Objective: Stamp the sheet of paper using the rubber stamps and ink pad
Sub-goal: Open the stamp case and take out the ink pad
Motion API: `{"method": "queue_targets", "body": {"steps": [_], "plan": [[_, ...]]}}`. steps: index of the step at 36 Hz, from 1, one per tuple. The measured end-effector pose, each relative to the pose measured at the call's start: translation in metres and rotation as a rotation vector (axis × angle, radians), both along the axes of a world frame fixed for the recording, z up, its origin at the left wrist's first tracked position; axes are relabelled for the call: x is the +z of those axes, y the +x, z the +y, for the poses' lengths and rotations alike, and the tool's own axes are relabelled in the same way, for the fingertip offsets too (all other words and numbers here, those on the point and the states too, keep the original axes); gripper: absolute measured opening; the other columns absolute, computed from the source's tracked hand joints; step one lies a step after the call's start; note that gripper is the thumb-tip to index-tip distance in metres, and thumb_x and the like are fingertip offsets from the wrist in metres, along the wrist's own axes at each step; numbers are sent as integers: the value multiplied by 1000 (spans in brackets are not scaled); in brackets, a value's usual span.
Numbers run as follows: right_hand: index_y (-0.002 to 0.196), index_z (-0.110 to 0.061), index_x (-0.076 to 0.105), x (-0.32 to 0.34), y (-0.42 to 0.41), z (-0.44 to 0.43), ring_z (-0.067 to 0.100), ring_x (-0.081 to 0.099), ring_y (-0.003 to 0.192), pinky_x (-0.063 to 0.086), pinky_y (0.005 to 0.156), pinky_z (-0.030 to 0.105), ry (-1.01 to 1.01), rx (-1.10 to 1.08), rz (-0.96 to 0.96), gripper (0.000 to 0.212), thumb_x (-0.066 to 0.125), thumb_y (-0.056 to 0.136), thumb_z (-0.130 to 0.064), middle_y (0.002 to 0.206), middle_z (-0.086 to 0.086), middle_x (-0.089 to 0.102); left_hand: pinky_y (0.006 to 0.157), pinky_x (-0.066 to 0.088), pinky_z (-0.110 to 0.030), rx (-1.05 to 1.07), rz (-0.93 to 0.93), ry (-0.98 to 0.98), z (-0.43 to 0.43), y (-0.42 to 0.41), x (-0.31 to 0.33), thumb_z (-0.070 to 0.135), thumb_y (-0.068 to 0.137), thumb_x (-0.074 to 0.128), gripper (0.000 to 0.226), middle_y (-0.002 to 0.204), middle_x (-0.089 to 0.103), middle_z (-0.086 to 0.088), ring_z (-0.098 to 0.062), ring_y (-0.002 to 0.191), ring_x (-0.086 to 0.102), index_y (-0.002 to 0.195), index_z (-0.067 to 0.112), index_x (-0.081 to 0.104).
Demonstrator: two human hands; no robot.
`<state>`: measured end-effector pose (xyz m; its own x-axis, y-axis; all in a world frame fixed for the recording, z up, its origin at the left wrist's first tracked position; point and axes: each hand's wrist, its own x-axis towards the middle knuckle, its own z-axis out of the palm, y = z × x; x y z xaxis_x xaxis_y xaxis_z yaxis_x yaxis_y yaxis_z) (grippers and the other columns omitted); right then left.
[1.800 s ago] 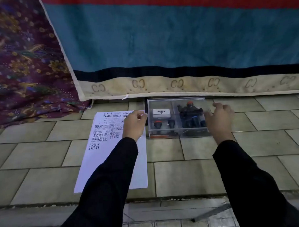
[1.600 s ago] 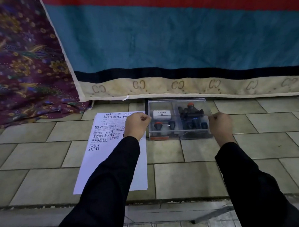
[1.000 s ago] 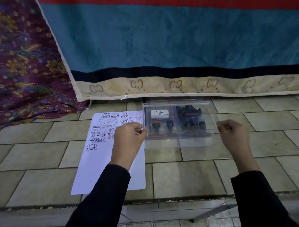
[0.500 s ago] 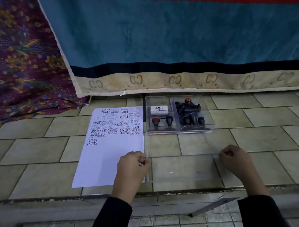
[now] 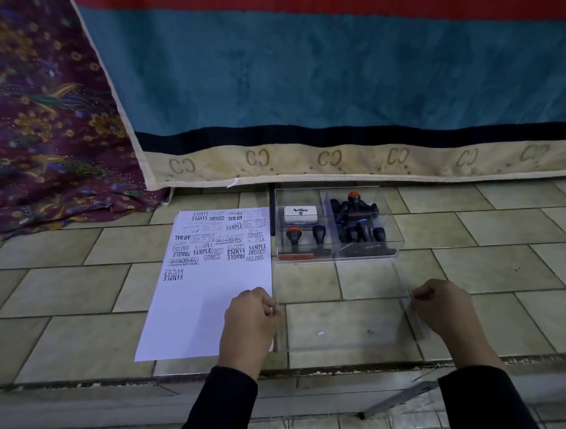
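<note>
A white sheet of paper point(image 5: 210, 298) lies on the tiled floor, its far half covered with black stamp prints. To its right stands a clear plastic box point(image 5: 396, 238) without its lid. Inside it are a white Artline ink pad point(image 5: 300, 214) and several black-handled rubber stamps point(image 5: 356, 224), some with orange tops. The clear lid point(image 5: 341, 322) rests on the tiles in front of the box. My left hand point(image 5: 250, 322) pinches the lid's left edge, and my right hand point(image 5: 441, 308) pinches its right edge.
A teal, red and cream blanket point(image 5: 334, 82) hangs just behind the box. Purple patterned cloth point(image 5: 44, 127) is heaped at the back left. The tiled ledge ends in a step point(image 5: 185, 380) right under my wrists. A metal strip point(image 5: 400, 400) lies below the step at right.
Both hands took the clear lid off the box, carried it toward me and lowered it onto the tiles in front of the box. The box and paper stayed put.
</note>
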<state>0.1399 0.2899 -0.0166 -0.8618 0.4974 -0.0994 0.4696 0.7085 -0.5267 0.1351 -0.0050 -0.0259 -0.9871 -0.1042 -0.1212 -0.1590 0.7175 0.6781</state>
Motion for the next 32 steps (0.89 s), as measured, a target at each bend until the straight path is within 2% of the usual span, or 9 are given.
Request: {"method": "queue_targets", "body": {"steps": [5, 8, 10, 14, 17, 20, 23, 29, 32], "plan": [[80, -12, 67, 27, -24, -24, 19, 56, 68, 38, 61, 22, 52, 127, 226, 7, 66, 76, -6, 75, 4, 65, 60, 44, -23, -5, 106, -68, -13, 1, 1, 39, 83, 63, 9, 84, 60, 17, 1, 75, 57, 89, 36, 58], [86, -16, 67, 46, -61, -54, 10, 56, 69, 40, 59, 17, 8, 281, 351, 9, 64, 82, -9, 82, -1, 64, 68, 45, -27, -11, 256, -132, -24, -5, -1, 32, 88, 61, 13, 95, 61, 15, -8, 89, 57, 101, 28, 62], [92, -14, 66, 52, -93, -75, 15, 60, 76, 49, 67, 25, 21, 367, 399, 9, 62, 84, -10, 89, 3, 65, 72, 45, -32, -34, 328, -242, -30, -10, -4, 22, 89, 59, 16, 101, 63, 6, -18, 93, 56, 104, 22, 65], [108, -8, 61, 49, -150, -105, 18, 58, 91, 46, 77, 24, 16, 525, 301, 19, 57, 89, -10, 108, 9, 61, 78, 41, -35, -46, 319, -350, -37, -17, -11, 16, 88, 59, 18, 107, 61, 4, -21, 97, 55, 104, 21, 66], [112, -5, 58, 42, -179, -119, 25, 57, 99, 48, 82, 30, 65, 576, 184, 23, 54, 91, -11, 114, 14, 60, 81, 39, -34, -60, 310, -376, -38, -18, -17, 17, 85, 60, 20, 110, 60, 5, -20, 101, 54, 104, 22, 65], [113, -2, 57, 36, -196, -129, 29, 59, 95, 47, 72, 31, 125, 529, 53, 25, 48, 93, -12, 112, 17, 61, 81, 40, -35, -63, 311, -376, -40, -19, -19, 17, 84, 62, 21, 110, 61, 5, -20, 102, 54, 103, 23, 65], [101, 4, 59, 31, -205, -135, 31, 56, 82, 41, 64, 30, 151, 507, -36, 21, 44, 93, -9, 106, 21, 63, 81, 41, -35, -61, 309, -388, -41, -22, -20, 19, 81, 63, 20, 108, 61, 6, -20, 101, 55, 101, 25, 66], [98, 6, 61, 23, -214, -142, 33, 60, 87, 42, 64, 29, 148, 487, -106, 21, 47, 91, -8, 104, 22, 64, 79, 40, -35, -82, 295, -392, -44, -25, -20, 22, 83, 61, 20, 107, 60, 6, -20, 98, 55, 102, 26, 65], [102, 6, 60, 23, -217, -142, 35, 60, 99, 43, 68, 32, 154, 499, -122, 21, 50, 90, -8, 107, 22, 63, 80, 40, -35, -86, 281, -391, -43, -26, -19, 24, 84, 60, 19, 108, 59, 6, -20, 100, 54, 102, 26, 65]]}}
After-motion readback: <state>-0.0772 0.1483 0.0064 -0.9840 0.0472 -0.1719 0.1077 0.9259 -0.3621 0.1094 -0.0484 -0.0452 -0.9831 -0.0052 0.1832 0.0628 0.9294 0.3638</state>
